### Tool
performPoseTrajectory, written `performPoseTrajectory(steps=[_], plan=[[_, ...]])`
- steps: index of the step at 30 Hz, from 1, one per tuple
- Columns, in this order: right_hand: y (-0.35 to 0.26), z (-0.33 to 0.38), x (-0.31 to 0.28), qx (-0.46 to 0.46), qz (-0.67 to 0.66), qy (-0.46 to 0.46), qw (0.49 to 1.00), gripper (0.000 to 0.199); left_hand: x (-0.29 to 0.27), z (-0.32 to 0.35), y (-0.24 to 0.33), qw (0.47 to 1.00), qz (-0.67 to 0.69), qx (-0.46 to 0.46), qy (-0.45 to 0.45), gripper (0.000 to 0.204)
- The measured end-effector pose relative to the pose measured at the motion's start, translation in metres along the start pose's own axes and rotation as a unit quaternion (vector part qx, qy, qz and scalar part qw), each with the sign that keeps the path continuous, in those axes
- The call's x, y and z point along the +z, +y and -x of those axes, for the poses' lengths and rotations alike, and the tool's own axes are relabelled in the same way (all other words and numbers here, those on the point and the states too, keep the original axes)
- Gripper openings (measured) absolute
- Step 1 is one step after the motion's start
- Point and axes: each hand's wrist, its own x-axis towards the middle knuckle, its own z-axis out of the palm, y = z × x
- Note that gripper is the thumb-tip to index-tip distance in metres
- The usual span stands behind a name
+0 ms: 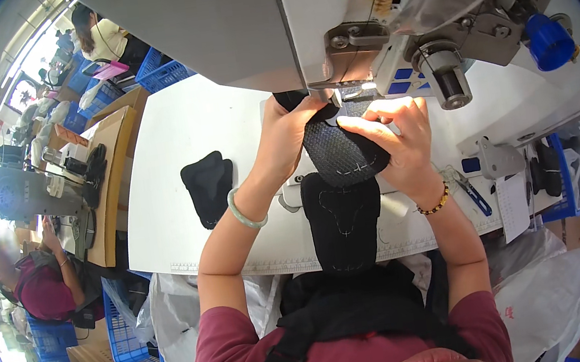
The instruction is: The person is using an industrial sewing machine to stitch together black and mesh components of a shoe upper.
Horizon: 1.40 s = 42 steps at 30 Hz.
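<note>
Black, round-ended mesh fabric (344, 150) lies between the fingers, its upper left edge pinched by the left hand (284, 134), its right side touched by the right hand (403, 138), whose grip I cannot tell.

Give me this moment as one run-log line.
Left hand: on black mesh piece | Right hand: holding its right side | Piece: at sewing machine | White table: black fabric at left

From where I stood, the head-worn fisheye looked steeply down from pretty close over the left hand (285, 132) and right hand (403, 135). Super wide too, so the white tabletop (157, 176) curved toward its rim.
</note>
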Motion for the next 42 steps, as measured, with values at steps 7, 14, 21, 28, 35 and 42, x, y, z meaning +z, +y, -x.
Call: performPoseTrajectory(steps=[7, 14, 21, 28, 35, 42], plan=[[0.003, 0.001, -0.002, 0.024, -0.01, -0.009, 1.0, 0.038, 0.006, 0.01, 0.02, 0.995, -0.087, -0.044, 0.008, 0.015], [-0.004, 0.001, -0.007, -0.004, 0.029, -0.031, 0.999, 0.043, 0.003, 0.018, 0.02, 0.995, -0.066, -0.076, -0.014, 0.022], [-0.001, 0.002, -0.008, -0.011, 0.054, -0.056, 0.997, 0.043, 0.007, 0.019, 0.013, 0.997, -0.015, -0.071, -0.005, 0.016], [0.002, 0.001, -0.008, 0.002, 0.054, -0.072, 0.996, 0.044, 0.006, 0.013, 0.009, 0.998, 0.021, -0.064, -0.005, 0.012], [0.003, 0.007, -0.007, 0.0, 0.054, -0.051, 0.997, 0.052, 0.009, 0.013, 0.005, 0.998, 0.032, -0.048, 0.012, 0.014], [0.001, 0.011, -0.007, -0.025, 0.064, -0.002, 0.998, 0.042, 0.01, 0.017, -0.003, 0.998, 0.033, -0.022, 0.049, 0.016]])
